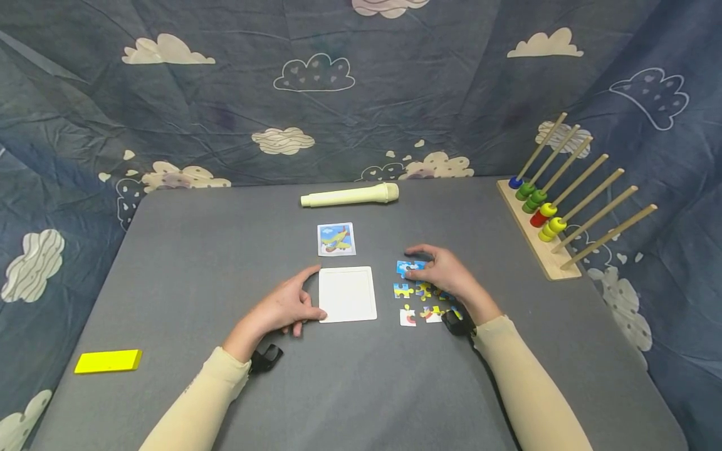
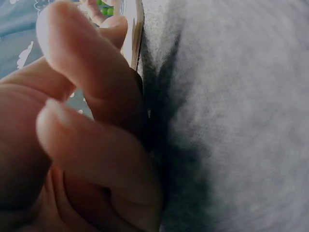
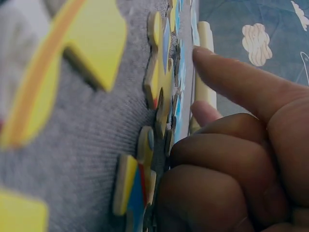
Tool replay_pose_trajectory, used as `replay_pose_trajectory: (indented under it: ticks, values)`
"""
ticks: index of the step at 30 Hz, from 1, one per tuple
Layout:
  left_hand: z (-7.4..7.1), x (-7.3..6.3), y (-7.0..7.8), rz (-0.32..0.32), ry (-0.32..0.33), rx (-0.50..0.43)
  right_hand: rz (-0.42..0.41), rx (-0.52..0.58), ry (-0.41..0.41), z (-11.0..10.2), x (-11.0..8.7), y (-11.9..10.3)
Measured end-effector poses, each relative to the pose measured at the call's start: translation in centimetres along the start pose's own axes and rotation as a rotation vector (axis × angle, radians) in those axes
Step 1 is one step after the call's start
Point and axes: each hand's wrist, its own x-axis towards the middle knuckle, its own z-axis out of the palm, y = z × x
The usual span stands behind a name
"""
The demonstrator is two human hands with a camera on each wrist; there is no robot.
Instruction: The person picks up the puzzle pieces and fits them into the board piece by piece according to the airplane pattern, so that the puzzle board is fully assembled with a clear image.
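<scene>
A square white tray with a raised rim (image 1: 373, 294) lies at the middle of the table. My left hand (image 1: 284, 305) is at its left side, one fingertip by the far corner and another at the near corner. Its other fingers bend loosely beneath, close to the tabletop in the left wrist view. My right hand (image 1: 448, 272) reaches over a group of puzzle pieces to the tray's right. Its fingertips span the blue puzzle pieces (image 1: 403, 267) of the farthest row, one tip overlapping them. Yellow pieces (image 3: 96, 43) lie near the right wrist. The hand hides several pieces.
Behind the tray lies a picture card of a yellow airplane (image 1: 336, 239), and beyond it a pale toy microphone (image 1: 350, 195). A wooden peg stand with colored rings (image 1: 538, 232) stands at the back right. A yellow block (image 1: 108, 361) lies at the left edge.
</scene>
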Motion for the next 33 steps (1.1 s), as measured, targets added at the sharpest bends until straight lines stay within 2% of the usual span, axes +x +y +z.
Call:
replay_pose_trajectory:
  ticks: [20,33]
  values:
    - [0.26,0.07,0.37,-0.037,0.005,0.109,0.032,-0.096,0.021,0.23,0.17,-0.11]
    - [0.40,-0.07,0.69,-0.046,0.011,0.127,0.010,-0.150,0.042,0.40,0.11,-0.26]
